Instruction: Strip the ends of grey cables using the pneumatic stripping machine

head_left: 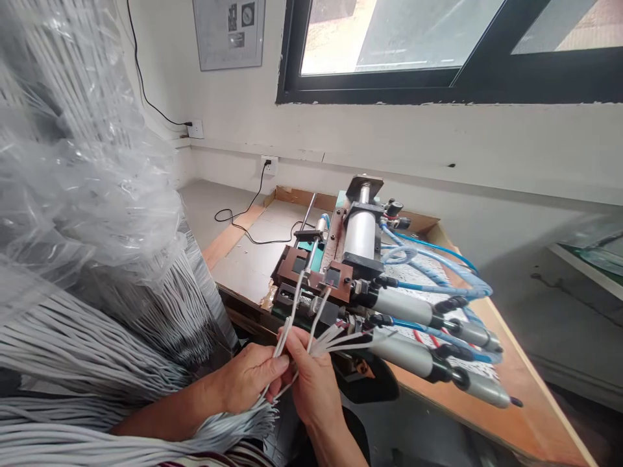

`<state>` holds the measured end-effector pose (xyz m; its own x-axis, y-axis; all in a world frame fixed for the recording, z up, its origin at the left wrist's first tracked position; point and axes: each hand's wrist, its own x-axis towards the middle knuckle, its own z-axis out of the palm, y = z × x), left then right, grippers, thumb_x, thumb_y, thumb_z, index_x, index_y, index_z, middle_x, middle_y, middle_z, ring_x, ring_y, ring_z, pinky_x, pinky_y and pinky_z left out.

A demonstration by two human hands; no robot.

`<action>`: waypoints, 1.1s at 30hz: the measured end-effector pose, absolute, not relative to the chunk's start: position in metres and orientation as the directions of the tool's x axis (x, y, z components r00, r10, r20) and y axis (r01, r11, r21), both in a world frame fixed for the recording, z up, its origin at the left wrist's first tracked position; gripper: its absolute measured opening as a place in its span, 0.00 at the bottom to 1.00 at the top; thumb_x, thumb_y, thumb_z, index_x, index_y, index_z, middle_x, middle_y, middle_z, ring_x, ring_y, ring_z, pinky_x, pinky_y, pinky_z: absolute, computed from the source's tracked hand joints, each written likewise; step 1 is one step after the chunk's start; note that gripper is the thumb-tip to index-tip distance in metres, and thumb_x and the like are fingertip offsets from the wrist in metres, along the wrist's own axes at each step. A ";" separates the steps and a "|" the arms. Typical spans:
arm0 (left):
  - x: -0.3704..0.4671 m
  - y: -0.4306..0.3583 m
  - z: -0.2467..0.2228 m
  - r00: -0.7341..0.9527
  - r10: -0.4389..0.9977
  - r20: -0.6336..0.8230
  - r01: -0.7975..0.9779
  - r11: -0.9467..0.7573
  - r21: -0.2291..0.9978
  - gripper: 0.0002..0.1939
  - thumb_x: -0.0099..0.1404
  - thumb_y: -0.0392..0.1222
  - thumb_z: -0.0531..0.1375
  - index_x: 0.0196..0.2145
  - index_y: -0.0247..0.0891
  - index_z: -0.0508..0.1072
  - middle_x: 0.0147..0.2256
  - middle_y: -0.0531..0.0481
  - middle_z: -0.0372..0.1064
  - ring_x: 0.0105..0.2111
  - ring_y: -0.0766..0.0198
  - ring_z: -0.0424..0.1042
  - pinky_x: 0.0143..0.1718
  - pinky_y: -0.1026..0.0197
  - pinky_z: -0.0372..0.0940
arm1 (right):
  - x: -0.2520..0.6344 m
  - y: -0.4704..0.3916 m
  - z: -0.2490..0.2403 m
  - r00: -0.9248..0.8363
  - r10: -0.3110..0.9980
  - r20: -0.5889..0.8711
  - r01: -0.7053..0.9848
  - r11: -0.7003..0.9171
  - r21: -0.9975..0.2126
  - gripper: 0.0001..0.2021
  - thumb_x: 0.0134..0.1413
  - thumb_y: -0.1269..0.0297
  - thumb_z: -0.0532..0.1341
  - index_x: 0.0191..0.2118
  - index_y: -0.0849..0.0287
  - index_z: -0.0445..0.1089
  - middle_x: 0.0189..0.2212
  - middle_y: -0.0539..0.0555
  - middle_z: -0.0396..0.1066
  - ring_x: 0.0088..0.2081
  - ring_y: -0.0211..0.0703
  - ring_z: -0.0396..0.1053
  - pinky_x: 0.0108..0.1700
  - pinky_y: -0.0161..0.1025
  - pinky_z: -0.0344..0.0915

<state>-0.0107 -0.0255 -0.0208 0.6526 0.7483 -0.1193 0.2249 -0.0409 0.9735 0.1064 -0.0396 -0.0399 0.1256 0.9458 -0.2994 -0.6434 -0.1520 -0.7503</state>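
Observation:
Both my hands are close together in front of a pneumatic machine (pixel 363 240) on the bench. My left hand (pixel 253 376) is closed, thumb on top, around a few thin grey cables (pixel 294 311). My right hand (pixel 311 370) pinches more of these cables, whose pale ends (pixel 341 340) fan out to the right past the thumb. Two cables reach up toward the brown block (pixel 335 275) at the machine's front; whether their tips sit inside it I cannot tell. Part of the right fingers is hidden behind the cables and the left thumb.
Large bundles of grey cable (pixel 73 337), partly under clear plastic wrap (pixel 97 175), hang at the left and lie over my lap. Silver air cylinders (pixel 403 305) with blue hoses (pixel 438 272) stick out to the right. A black power cord (pixel 257 241) crosses the bench (pixel 248 259).

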 end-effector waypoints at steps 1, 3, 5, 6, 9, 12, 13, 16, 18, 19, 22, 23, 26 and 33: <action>-0.011 -0.025 -0.022 0.639 0.762 -0.109 0.234 -0.057 0.971 0.26 0.65 0.54 0.42 0.20 0.35 0.65 0.18 0.53 0.60 0.22 0.66 0.61 0.29 0.64 0.56 | 0.106 -0.040 -0.041 0.175 0.939 -0.297 -0.650 -0.116 -0.751 0.13 0.35 0.57 0.69 0.26 0.61 0.72 0.15 0.46 0.63 0.14 0.29 0.55 0.15 0.29 0.51; -0.011 -0.024 -0.025 0.587 0.805 -0.085 0.246 -0.078 0.966 0.25 0.65 0.53 0.43 0.24 0.34 0.68 0.21 0.52 0.62 0.25 0.66 0.62 0.29 0.64 0.57 | 0.107 -0.039 -0.045 0.260 0.915 -0.308 -0.662 -0.063 -0.747 0.14 0.34 0.57 0.69 0.26 0.61 0.73 0.17 0.47 0.65 0.17 0.31 0.58 0.19 0.30 0.55; -0.012 -0.023 -0.028 0.520 0.852 -0.060 0.250 -0.085 0.964 0.23 0.65 0.52 0.43 0.30 0.34 0.70 0.25 0.50 0.64 0.27 0.65 0.63 0.31 0.64 0.58 | 0.108 -0.037 -0.049 0.311 0.894 -0.322 -0.657 -0.043 -0.752 0.14 0.32 0.58 0.70 0.26 0.62 0.73 0.17 0.47 0.66 0.19 0.33 0.60 0.21 0.31 0.58; -0.012 -0.022 -0.029 0.488 0.871 -0.047 0.253 -0.089 0.963 0.23 0.65 0.52 0.44 0.33 0.34 0.71 0.27 0.50 0.65 0.29 0.65 0.64 0.32 0.64 0.59 | 0.109 -0.035 -0.051 0.325 0.887 -0.328 -0.654 -0.040 -0.755 0.13 0.31 0.59 0.70 0.25 0.62 0.74 0.17 0.48 0.66 0.20 0.33 0.60 0.22 0.31 0.58; -0.014 -0.020 -0.030 0.400 0.916 0.000 0.291 -0.127 0.948 0.21 0.65 0.51 0.44 0.39 0.36 0.71 0.33 0.48 0.64 0.32 0.63 0.65 0.35 0.64 0.60 | 0.112 -0.031 -0.051 0.339 0.871 -0.357 -0.672 -0.041 -0.739 0.12 0.30 0.60 0.70 0.23 0.63 0.74 0.17 0.48 0.67 0.20 0.31 0.58 0.23 0.30 0.57; -0.015 -0.020 -0.028 0.342 0.938 0.051 0.339 -0.174 0.925 0.20 0.65 0.49 0.45 0.40 0.38 0.72 0.35 0.48 0.65 0.36 0.62 0.65 0.39 0.63 0.60 | 0.114 -0.025 -0.048 0.309 0.861 -0.404 -0.720 -0.066 -0.691 0.11 0.29 0.62 0.71 0.22 0.63 0.73 0.17 0.49 0.66 0.20 0.31 0.57 0.22 0.30 0.56; -0.015 -0.020 -0.027 0.331 0.941 0.065 0.356 -0.189 0.915 0.20 0.66 0.49 0.44 0.39 0.38 0.72 0.36 0.48 0.65 0.36 0.62 0.65 0.40 0.62 0.60 | 0.114 -0.023 -0.047 0.296 0.861 -0.414 -0.730 -0.075 -0.679 0.11 0.28 0.62 0.71 0.21 0.63 0.73 0.17 0.49 0.66 0.19 0.31 0.57 0.22 0.30 0.55; -0.016 -0.018 -0.026 0.315 0.943 0.105 0.410 -0.235 0.881 0.19 0.65 0.48 0.45 0.35 0.38 0.74 0.34 0.48 0.67 0.35 0.62 0.66 0.40 0.62 0.59 | 0.114 -0.021 -0.047 0.260 0.864 -0.430 -0.736 -0.111 -0.668 0.13 0.28 0.62 0.71 0.23 0.64 0.74 0.17 0.49 0.65 0.20 0.31 0.57 0.22 0.30 0.55; -0.017 -0.016 -0.027 0.299 0.946 0.125 0.431 -0.251 0.867 0.19 0.64 0.48 0.47 0.32 0.37 0.74 0.32 0.48 0.68 0.33 0.62 0.67 0.37 0.62 0.60 | 0.113 -0.023 -0.048 0.224 0.881 -0.417 -0.719 -0.139 -0.681 0.14 0.30 0.60 0.71 0.25 0.64 0.74 0.17 0.48 0.63 0.20 0.32 0.56 0.23 0.31 0.54; -0.017 -0.014 -0.028 0.285 0.950 0.129 0.431 -0.247 0.868 0.18 0.64 0.48 0.48 0.32 0.37 0.74 0.30 0.49 0.68 0.32 0.62 0.67 0.35 0.62 0.60 | 0.112 -0.026 -0.049 0.200 0.896 -0.397 -0.700 -0.152 -0.697 0.15 0.31 0.59 0.70 0.27 0.64 0.75 0.17 0.48 0.62 0.20 0.32 0.56 0.23 0.32 0.54; -0.016 -0.011 -0.029 0.229 0.965 0.131 0.389 -0.214 0.896 0.17 0.62 0.49 0.51 0.32 0.35 0.74 0.29 0.49 0.66 0.30 0.64 0.67 0.34 0.63 0.62 | 0.110 -0.035 -0.052 0.087 0.943 -0.320 -0.597 -0.208 -0.775 0.16 0.35 0.57 0.68 0.31 0.64 0.75 0.15 0.47 0.60 0.20 0.33 0.54 0.23 0.33 0.52; -0.015 -0.011 -0.028 0.212 0.968 0.136 0.373 -0.209 0.904 0.17 0.62 0.49 0.52 0.33 0.35 0.75 0.29 0.49 0.65 0.31 0.64 0.67 0.35 0.62 0.62 | 0.109 -0.039 -0.053 0.053 0.952 -0.302 -0.551 -0.224 -0.804 0.16 0.36 0.57 0.68 0.33 0.63 0.75 0.15 0.47 0.60 0.20 0.34 0.54 0.24 0.33 0.52; -0.011 -0.010 -0.025 0.226 0.957 0.180 0.356 -0.254 0.900 0.18 0.63 0.49 0.50 0.36 0.36 0.75 0.33 0.48 0.62 0.35 0.63 0.66 0.40 0.61 0.63 | 0.107 -0.047 -0.055 0.018 0.979 -0.204 -0.400 -0.180 -0.899 0.14 0.39 0.58 0.66 0.34 0.60 0.76 0.21 0.50 0.67 0.26 0.39 0.60 0.31 0.37 0.57; -0.005 -0.010 -0.020 0.328 0.933 0.150 0.321 -0.259 0.911 0.20 0.64 0.49 0.48 0.42 0.38 0.75 0.44 0.45 0.59 0.46 0.60 0.63 0.50 0.59 0.59 | 0.105 -0.051 -0.059 0.114 0.988 -0.107 -0.310 -0.067 -0.948 0.10 0.44 0.57 0.64 0.30 0.59 0.74 0.21 0.49 0.66 0.26 0.39 0.60 0.32 0.36 0.57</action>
<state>-0.0049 -0.0102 -0.0202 0.3276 0.9329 0.1496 0.3208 -0.2587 0.9111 0.1047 -0.0515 -0.0591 0.1140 0.9877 -0.1071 -0.3100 -0.0671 -0.9484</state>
